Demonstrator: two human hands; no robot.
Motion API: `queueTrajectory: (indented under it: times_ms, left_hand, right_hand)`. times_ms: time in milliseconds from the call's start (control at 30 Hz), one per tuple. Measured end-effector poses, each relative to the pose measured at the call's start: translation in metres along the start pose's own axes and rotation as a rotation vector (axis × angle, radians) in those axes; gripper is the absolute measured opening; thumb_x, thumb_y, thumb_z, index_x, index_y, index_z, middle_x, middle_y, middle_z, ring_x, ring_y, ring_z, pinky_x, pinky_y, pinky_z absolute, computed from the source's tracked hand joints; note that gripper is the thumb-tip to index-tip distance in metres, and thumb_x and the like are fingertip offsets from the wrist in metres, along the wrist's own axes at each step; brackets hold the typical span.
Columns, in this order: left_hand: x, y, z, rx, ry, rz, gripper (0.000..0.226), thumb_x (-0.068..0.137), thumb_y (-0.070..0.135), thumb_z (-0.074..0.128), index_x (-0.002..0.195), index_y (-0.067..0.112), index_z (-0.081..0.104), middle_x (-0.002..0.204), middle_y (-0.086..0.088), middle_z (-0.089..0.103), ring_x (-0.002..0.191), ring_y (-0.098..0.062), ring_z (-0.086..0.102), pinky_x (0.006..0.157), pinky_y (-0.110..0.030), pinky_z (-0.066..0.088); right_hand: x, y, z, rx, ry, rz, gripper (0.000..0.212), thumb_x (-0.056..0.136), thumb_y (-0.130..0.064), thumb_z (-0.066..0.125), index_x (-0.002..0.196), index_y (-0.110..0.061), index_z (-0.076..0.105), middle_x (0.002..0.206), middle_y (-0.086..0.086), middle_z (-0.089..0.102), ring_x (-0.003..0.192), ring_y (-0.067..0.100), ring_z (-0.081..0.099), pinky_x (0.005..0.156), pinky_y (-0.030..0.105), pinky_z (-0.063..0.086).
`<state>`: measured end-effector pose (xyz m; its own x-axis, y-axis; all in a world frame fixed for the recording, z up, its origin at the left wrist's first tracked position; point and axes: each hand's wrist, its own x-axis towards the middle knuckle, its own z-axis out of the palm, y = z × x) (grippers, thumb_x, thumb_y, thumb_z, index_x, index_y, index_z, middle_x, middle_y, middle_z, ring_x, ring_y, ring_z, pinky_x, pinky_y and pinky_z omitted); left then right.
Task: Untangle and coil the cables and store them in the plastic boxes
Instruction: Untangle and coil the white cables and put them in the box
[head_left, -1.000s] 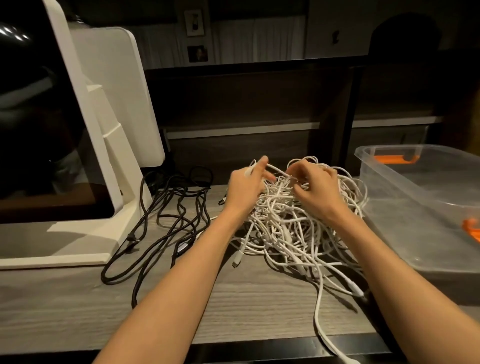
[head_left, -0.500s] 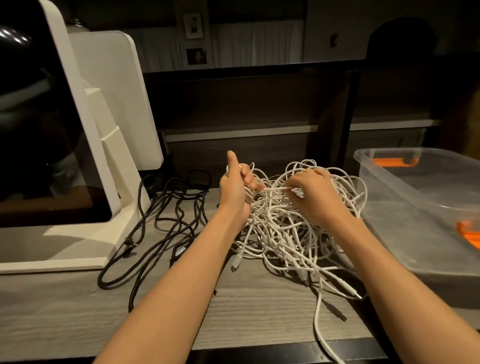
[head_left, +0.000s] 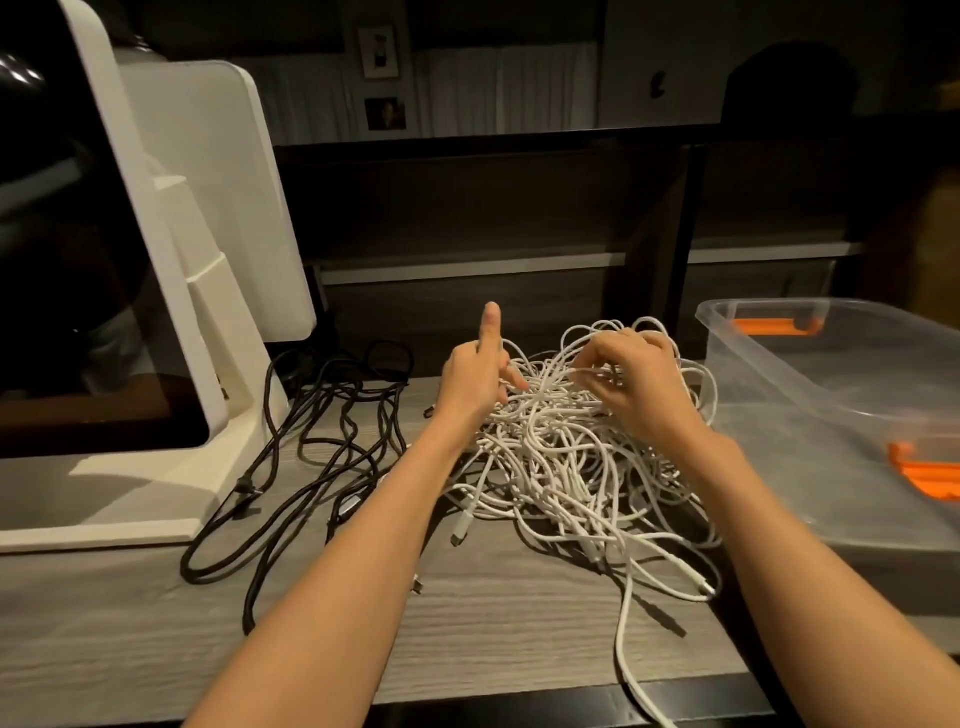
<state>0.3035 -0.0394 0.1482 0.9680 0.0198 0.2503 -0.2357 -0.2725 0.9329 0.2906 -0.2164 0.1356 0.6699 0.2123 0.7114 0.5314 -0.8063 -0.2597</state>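
Dim room, grey wood-grain counter (head_left: 493, 623): both hands work the top of a white cable tangle, clear box off to the right.

Head view: the white cable tangle (head_left: 566, 467) lies straight ahead of the hands, sprawling toward the near edge, with one loose strand trailing off the front. The left hand (head_left: 475, 371) sits at the heap's left top edge, one finger straight up, the others curled among the strands; whether they pinch one I cannot tell. The right hand (head_left: 631, 384) is on the crown, fingertips pinching a white strand. The clear plastic box (head_left: 769, 358) with orange latches stands just right of the heap, nearer the right hand. Black cables (head_left: 311, 467) lie loose to the left, by a white monitor stand (head_left: 171, 291).
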Motion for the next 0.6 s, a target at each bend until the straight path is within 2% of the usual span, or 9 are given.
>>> queueTrajectory:
  times_ms: [33,100,200,300,367,433,500,600]
  left_hand:
    - [0.000,0.000,0.000,0.020,-0.030,0.013,0.067,0.097,0.063,0.019,0.053,0.016,0.039,0.067,-0.005,0.069,0.046,-0.007,0.046,0.048,-0.020,0.032]
    - [-0.001,0.000,0.001,0.069,-0.089,0.033,0.070,0.098,0.062,0.021,0.049,0.015,0.040,0.058,-0.001,0.065,0.045,-0.005,0.048,0.051,-0.022,0.034]
    - [-0.005,0.003,0.003,0.167,-0.162,0.052,0.069,0.098,0.061,0.022,0.048,0.017,0.037,0.041,0.008,0.044,0.038,-0.003,0.041,0.055,-0.024,0.035]
    - [-0.007,0.007,0.002,0.159,-0.280,0.026,0.074,0.097,0.065,0.016,0.046,0.015,0.037,0.043,0.003,0.041,0.043,-0.010,0.042,0.059,-0.025,0.041]
    - [-0.009,0.010,0.001,0.107,-0.395,-0.002,0.075,0.094,0.069,0.017,0.047,0.014,0.037,0.044,0.001,0.039,0.041,-0.011,0.037,0.049,-0.020,0.038]
    - [-0.010,0.011,0.000,0.111,-0.458,0.024,0.067,0.093,0.068,0.029,0.051,0.016,0.036,0.046,0.003,0.036,0.041,-0.009,0.033,0.044,-0.018,0.033]
    - [-0.009,0.010,0.000,0.134,-0.437,0.093,0.059,0.094,0.059,0.043,0.053,0.018,0.035,0.046,0.006,0.034,0.041,-0.009,0.031,0.046,-0.019,0.031]
    - [-0.006,0.002,0.002,0.158,-0.283,0.171,0.055,0.095,0.052,0.050,0.055,0.017,0.039,0.047,0.006,0.036,0.043,-0.008,0.033,0.052,-0.026,0.032]
  right_hand:
    - [0.000,-0.001,-0.002,0.165,0.000,0.008,0.007,0.084,-0.026,0.070,0.083,-0.024,0.063,0.079,-0.015,0.060,0.082,0.012,0.058,0.086,0.031,0.035]
    - [0.001,-0.009,-0.006,0.433,-0.011,0.037,0.004,0.084,-0.025,0.070,0.084,-0.022,0.067,0.073,-0.009,0.064,0.072,0.011,0.060,0.074,0.027,0.047]
    - [0.001,-0.021,-0.006,0.657,-0.010,0.083,0.004,0.083,-0.018,0.071,0.084,-0.021,0.069,0.069,-0.007,0.066,0.066,0.009,0.062,0.069,0.019,0.049]
    - [0.002,-0.023,0.000,0.660,0.060,0.103,0.007,0.083,-0.023,0.071,0.081,-0.017,0.069,0.063,-0.007,0.063,0.059,0.007,0.059,0.065,0.018,0.046]
    - [0.002,-0.020,0.005,0.583,0.099,0.138,0.021,0.081,-0.035,0.069,0.075,-0.016,0.067,0.057,-0.006,0.059,0.054,0.007,0.054,0.060,0.020,0.043]
    - [0.002,-0.015,0.009,0.520,0.133,0.186,0.029,0.081,-0.042,0.068,0.068,-0.016,0.064,0.053,-0.005,0.055,0.051,0.008,0.049,0.058,0.026,0.041]
    - [0.002,-0.007,0.012,0.447,0.167,0.222,0.033,0.079,-0.050,0.066,0.062,-0.022,0.061,0.050,-0.010,0.051,0.050,0.006,0.045,0.063,0.032,0.039]
    - [0.002,-0.001,0.013,0.365,0.143,0.243,0.033,0.076,-0.058,0.064,0.064,-0.029,0.059,0.047,-0.014,0.046,0.049,0.003,0.043,0.074,0.037,0.035]
